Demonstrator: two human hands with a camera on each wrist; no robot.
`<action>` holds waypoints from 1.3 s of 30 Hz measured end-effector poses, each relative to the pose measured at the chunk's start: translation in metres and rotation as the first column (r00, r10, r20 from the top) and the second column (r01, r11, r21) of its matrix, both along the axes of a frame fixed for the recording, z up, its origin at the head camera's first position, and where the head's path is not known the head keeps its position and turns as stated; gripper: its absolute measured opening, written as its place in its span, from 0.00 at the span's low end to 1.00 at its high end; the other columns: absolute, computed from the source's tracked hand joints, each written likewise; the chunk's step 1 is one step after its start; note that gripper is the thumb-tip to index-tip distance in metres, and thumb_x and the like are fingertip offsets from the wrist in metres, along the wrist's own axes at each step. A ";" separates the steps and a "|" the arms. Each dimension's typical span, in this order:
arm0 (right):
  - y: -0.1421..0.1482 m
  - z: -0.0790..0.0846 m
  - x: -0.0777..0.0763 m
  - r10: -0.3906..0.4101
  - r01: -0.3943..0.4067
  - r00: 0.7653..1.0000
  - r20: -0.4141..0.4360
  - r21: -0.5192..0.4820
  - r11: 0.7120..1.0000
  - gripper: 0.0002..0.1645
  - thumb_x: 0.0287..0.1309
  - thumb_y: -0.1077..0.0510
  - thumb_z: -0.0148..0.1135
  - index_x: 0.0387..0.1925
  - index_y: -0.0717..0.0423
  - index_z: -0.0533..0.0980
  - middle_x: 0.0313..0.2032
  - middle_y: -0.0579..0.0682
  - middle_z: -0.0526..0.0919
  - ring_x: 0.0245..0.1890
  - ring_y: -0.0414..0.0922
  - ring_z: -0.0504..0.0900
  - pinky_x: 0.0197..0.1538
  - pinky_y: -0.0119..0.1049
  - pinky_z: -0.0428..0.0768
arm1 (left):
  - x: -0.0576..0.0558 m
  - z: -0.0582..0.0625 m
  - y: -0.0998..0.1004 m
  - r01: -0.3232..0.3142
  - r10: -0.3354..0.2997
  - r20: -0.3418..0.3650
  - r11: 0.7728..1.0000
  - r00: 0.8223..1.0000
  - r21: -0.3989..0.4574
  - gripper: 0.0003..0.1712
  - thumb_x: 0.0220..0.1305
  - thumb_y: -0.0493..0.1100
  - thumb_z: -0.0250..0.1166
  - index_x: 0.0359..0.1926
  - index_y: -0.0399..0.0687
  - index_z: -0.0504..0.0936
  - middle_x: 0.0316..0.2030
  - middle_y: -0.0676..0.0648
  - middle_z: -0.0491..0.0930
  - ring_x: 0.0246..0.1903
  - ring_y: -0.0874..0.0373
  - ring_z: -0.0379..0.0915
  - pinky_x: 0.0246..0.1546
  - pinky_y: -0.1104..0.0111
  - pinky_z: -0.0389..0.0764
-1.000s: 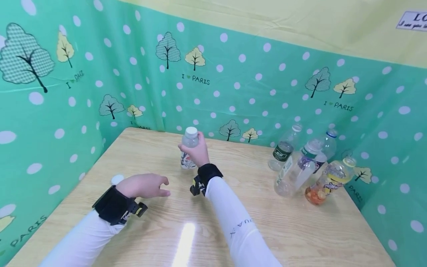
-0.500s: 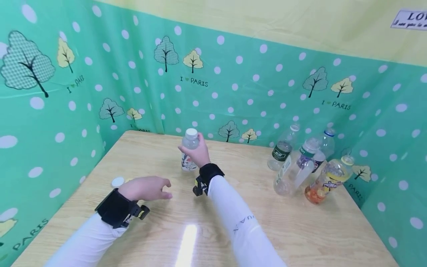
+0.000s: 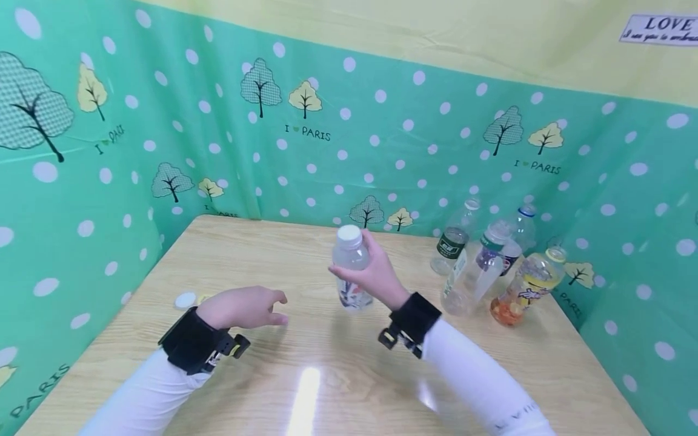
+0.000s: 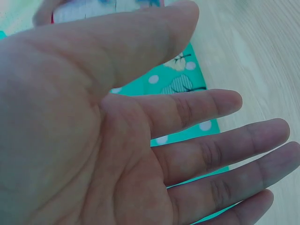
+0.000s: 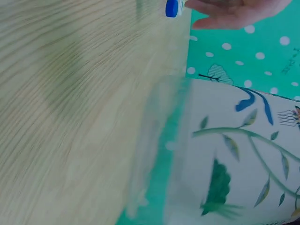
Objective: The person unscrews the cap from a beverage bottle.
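Observation:
My right hand (image 3: 376,275) grips an upright clear plastic bottle (image 3: 351,257) around its upper body. It has a white cap and a white label printed with leaves and flowers. The label (image 5: 248,154) fills much of the right wrist view, and the bottle appears to be lifted off the wooden table (image 3: 262,260). My left hand (image 3: 242,307) hovers over the table to the left of the bottle, holding nothing. Its fingers (image 4: 220,145) are spread and nearly straight in the left wrist view.
At the right stand several clear bottles: a green-labelled one (image 3: 452,242), a tall one (image 3: 463,290), a blue-ringed one (image 3: 525,227) and a tilted yellow-labelled one (image 3: 529,287) with orange bits inside. A white round cap (image 3: 185,300) and a yellow piece lie beside the left hand. A patterned curtain (image 3: 305,175) borders the table.
My right hand has brought the white-capped bottle rightward and nearer to me from the back of the table. The left hand has barely moved.

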State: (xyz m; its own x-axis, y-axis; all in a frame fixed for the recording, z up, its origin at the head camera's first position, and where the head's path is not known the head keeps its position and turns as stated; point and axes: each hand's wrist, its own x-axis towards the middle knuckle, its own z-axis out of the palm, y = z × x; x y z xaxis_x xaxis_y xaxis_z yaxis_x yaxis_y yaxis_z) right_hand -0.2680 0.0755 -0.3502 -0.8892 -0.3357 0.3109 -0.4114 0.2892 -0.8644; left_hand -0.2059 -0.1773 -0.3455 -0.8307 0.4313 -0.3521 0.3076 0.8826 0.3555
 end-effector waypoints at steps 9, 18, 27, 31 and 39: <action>0.044 -0.012 0.030 0.020 0.016 0.993 -0.114 0.302 0.953 0.42 0.40 0.48 0.79 0.56 0.54 0.70 0.49 0.49 0.79 0.44 0.46 0.79 0.41 0.38 0.83 | -0.001 -0.004 0.014 0.066 -0.066 -0.021 0.998 0.998 0.000 0.27 0.66 0.53 0.62 0.58 0.38 0.75 0.45 0.43 0.83 0.45 0.51 0.79 0.51 0.52 0.77; 0.038 -0.019 0.027 0.105 -0.061 0.986 -0.130 0.302 0.951 0.38 0.40 0.48 0.79 0.54 0.49 0.71 0.45 0.44 0.79 0.41 0.41 0.78 0.41 0.36 0.81 | 0.001 0.055 0.047 0.287 -0.162 -0.537 0.945 0.828 0.158 0.24 0.68 0.49 0.61 0.61 0.44 0.73 0.54 0.46 0.78 0.52 0.54 0.77 0.53 0.59 0.80; 0.030 -0.019 0.030 0.160 -0.121 0.979 -0.124 0.271 0.955 0.44 0.40 0.51 0.79 0.60 0.48 0.67 0.49 0.46 0.78 0.43 0.42 0.79 0.37 0.32 0.83 | -0.012 0.032 0.071 0.481 -0.288 -0.826 0.877 0.484 -0.023 0.33 0.54 0.42 0.73 0.60 0.39 0.73 0.51 0.44 0.80 0.49 0.54 0.79 0.50 0.66 0.81; 0.031 -0.019 0.031 0.176 -0.142 0.980 -0.089 0.299 0.944 0.41 0.41 0.51 0.79 0.57 0.49 0.68 0.47 0.46 0.77 0.41 0.42 0.78 0.35 0.33 0.83 | -0.016 0.021 0.070 0.468 -0.266 -0.842 0.883 0.469 -0.018 0.28 0.52 0.44 0.75 0.54 0.45 0.78 0.41 0.51 0.80 0.39 0.60 0.78 0.43 0.71 0.82; 0.035 -0.018 0.027 0.193 -0.140 0.976 -0.099 0.390 0.910 0.40 0.41 0.50 0.78 0.56 0.50 0.69 0.45 0.45 0.78 0.38 0.40 0.78 0.34 0.30 0.81 | -0.029 0.007 0.070 0.424 -0.380 -0.870 0.876 0.315 -0.229 0.27 0.56 0.55 0.69 0.52 0.48 0.77 0.41 0.52 0.78 0.41 0.57 0.75 0.50 0.66 0.80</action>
